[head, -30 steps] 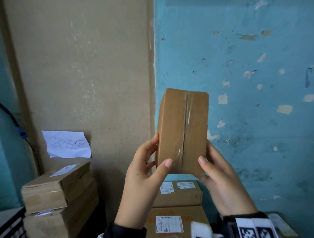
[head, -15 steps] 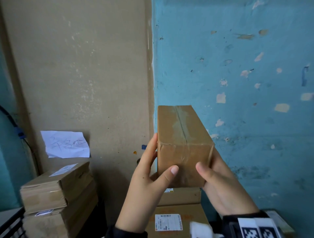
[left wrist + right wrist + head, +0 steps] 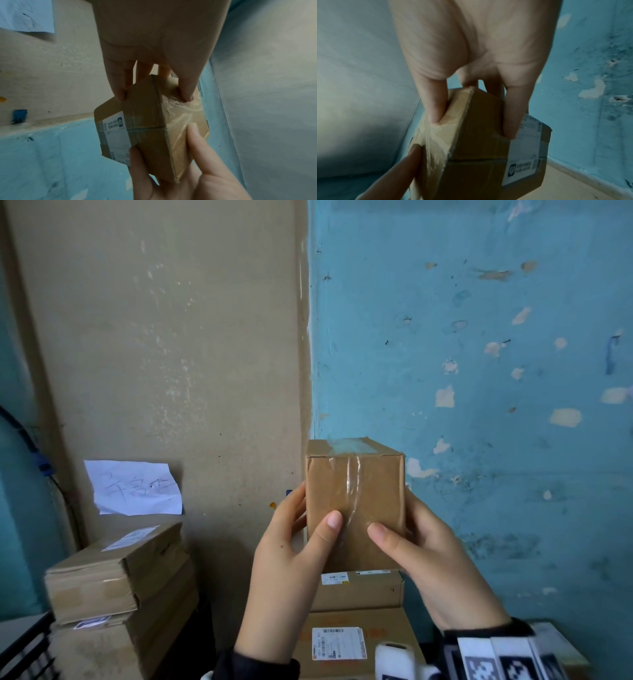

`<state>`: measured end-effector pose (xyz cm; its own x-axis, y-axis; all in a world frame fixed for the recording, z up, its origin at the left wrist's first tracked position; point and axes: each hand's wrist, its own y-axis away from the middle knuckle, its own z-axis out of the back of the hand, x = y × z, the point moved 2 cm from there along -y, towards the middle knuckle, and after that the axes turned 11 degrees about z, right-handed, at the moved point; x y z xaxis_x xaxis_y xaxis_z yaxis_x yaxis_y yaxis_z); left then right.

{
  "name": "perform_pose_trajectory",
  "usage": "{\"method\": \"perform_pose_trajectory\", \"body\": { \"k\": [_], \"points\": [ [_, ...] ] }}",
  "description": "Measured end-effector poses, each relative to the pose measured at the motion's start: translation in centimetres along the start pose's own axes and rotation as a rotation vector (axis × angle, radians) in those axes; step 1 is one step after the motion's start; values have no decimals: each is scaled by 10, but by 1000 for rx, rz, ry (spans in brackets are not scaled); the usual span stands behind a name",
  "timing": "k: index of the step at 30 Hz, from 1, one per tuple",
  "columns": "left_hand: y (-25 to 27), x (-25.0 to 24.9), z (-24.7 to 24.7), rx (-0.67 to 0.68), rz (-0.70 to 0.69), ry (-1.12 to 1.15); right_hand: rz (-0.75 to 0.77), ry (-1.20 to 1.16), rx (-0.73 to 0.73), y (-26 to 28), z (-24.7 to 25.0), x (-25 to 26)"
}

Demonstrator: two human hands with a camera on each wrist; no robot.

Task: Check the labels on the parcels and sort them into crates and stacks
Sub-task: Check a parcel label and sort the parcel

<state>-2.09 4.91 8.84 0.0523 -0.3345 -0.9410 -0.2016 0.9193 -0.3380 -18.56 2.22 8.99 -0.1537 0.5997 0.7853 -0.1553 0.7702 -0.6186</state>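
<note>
A taped parcel [image 3: 354, 501] is grasped between the left hand [image 3: 284, 570] and right hand [image 3: 435, 570]; its label [image 3: 520, 152] is turned toward 12 o'clock, away from the person.

parcel [image 3: 354, 501] held between left hand [image 3: 291, 570] and right hand [image 3: 431, 563], above 2 stacked boxes [image 3: 356, 611], another stack [image 3: 116, 594] left

White shipping label [image 3: 522, 159] on the far face of the held parcel [image 3: 354, 501], black logo square and small print, too blurred to read. Handwritten paper note [image 3: 135, 487] on the wall at left, characters illegible. Barcode labels [image 3: 338, 643] on the stacked boxes [image 3: 356, 594] at bottom centre, digits unreadable.
</note>
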Motion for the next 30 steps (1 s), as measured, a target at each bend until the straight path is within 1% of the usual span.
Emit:
{"method": "perform_pose_trajectory", "body": {
  "k": [6,12,18,22,24,27,30],
  "points": [
    [3,-5,1,9,-34,-11,-3,33,5,0,-2,6],
    [9,-9,-1,16,2,-35,-10,38,-16,5,-2,6],
    [14,-1,-1,32,111,106,-19,120,-5,6,0,2],
    [12,9,2,41,236,254,-20,143,31,8,-2,1],
    [10,12,3,3,303,331,-15,126,53,9,-4,3],
    [7,17,6,-66,352,359,-8,94,81,10,-8,4],
    [3,22,7,-66,394,360,4,61,54,9,-11,6]
  ]
}}
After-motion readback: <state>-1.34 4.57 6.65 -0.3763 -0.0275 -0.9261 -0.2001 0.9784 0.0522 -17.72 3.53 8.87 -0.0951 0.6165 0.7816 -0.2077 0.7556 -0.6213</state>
